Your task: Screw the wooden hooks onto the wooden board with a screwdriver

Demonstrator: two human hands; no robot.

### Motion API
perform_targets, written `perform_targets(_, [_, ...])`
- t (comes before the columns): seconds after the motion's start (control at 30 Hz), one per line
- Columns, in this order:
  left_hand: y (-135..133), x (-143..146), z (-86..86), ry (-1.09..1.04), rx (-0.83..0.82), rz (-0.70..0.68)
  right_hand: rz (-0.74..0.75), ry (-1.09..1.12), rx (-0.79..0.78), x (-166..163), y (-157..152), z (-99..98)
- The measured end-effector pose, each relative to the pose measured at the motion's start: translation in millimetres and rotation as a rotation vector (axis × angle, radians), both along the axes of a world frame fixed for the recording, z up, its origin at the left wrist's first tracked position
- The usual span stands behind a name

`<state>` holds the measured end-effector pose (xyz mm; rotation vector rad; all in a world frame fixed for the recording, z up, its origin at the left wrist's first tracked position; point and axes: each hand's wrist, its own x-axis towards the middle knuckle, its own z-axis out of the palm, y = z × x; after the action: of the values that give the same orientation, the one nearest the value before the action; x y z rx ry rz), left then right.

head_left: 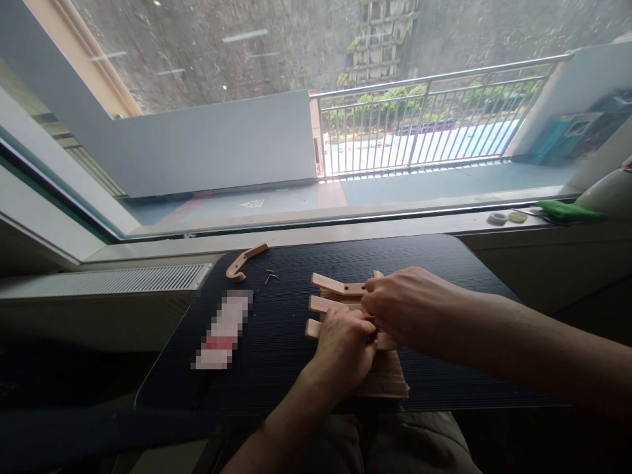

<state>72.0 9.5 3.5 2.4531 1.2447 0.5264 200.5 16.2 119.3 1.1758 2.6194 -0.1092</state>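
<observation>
Several pale wooden hooks lie in a row across a wooden board (pixel 382 376). The far hook (pixel 340 286) shows dark screw holes, and its bent end sticks out to the left; the middle hook (pixel 326 303) and near hook (pixel 312 328) are partly covered. My left hand (pixel 345 345) is closed over the nearer hooks, its fingers curled around the near one. Beside it, my right hand (pixel 402 299) is closed in a fist above the right part of the hooks. Whatever is inside that fist is hidden.
A black wood-grain table (pixel 276 382) stands by a window. On its left are a loose curved hook (pixel 241 263), several small screws (pixel 270 276) and a blurred-out packet (pixel 222 332). Tape rolls (pixel 498 218) and a green cloth-like item (pixel 567 210) lie on the sill.
</observation>
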Motion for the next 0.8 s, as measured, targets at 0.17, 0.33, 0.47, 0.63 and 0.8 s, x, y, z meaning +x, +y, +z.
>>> perform_targets(0.17, [-0.5, -0.2, 0.4, 0.008, -0.001, 0.005, -0.072, -0.066, 0.013, -1.3, -2.1, 5.3])
perform_targets(0.33, [-0.4, 0.0, 0.5, 0.009, 0.004, -0.003, -0.09, -0.08, -0.053, -4.6, -4.7, 16.0])
perform_targets(0.47, [-0.2, -0.2, -1.7, 0.005, 0.027, -0.003, -0.063, -0.068, -0.084, -6.5, -4.9, 15.5])
perform_targets(0.63, [-0.8, -0.3, -2.0, -0.005, 0.025, -0.006, -0.059, -0.081, -0.059, -5.2, -3.1, 8.4])
perform_targets(0.8, [-0.6, -0.2, -0.7, 0.001, 0.025, -0.01, -0.096, -0.106, -0.033, -5.1, -2.3, 7.5])
